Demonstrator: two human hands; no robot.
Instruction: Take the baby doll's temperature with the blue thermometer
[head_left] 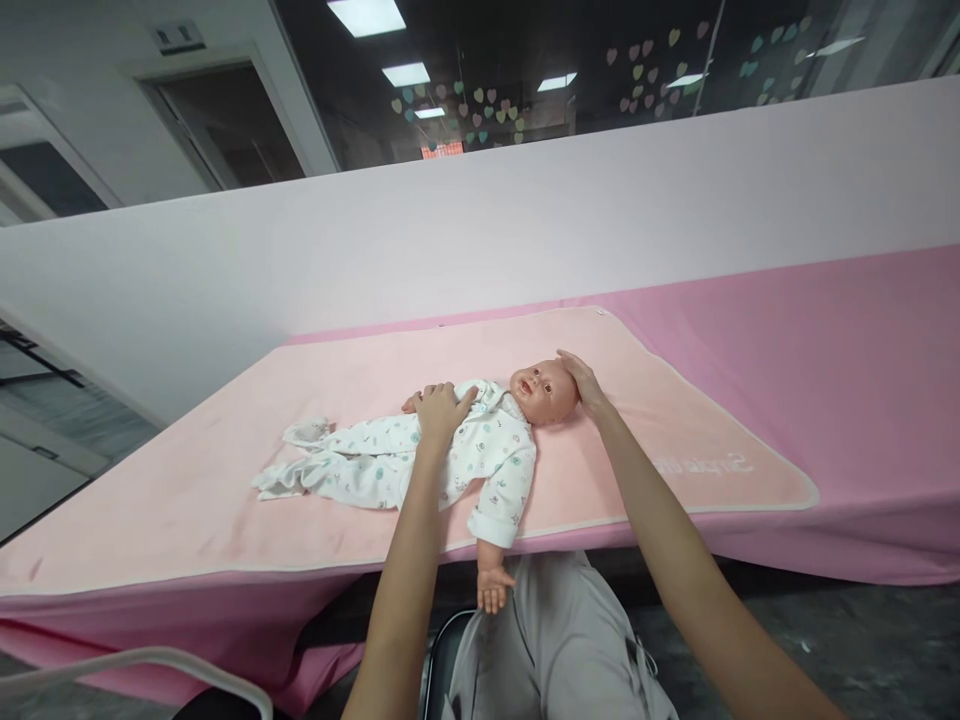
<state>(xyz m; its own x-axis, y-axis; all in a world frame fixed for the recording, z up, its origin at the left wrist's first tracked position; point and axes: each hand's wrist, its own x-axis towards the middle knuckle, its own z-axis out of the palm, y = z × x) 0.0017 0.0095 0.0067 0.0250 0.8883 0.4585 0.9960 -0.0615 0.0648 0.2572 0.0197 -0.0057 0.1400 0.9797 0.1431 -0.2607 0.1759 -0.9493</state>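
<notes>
A baby doll (pixel 491 445) lies on its back on a peach mat (pixel 202 480), its head to the right and feet to the left. It wears a white sleepsuit with small printed figures. My left hand (pixel 442 408) rests flat on the doll's belly, thumb apart from the fingers. Against the top of the doll's head (pixel 547 392) lies my right hand (pixel 583 382), fingers stretched out and partly hidden behind the head. One bare doll hand (pixel 493 588) hangs over the front edge of the table, above my lap; the other shows just beyond my left hand.
A pink cloth (pixel 840 370) covers the table under the mat. Behind it runs a low white wall (pixel 480 240), with dark glass and heart stickers above. My grey trousers (pixel 562 640) are close to the table's front edge. A curved pale bar (pixel 150 657) is at lower left.
</notes>
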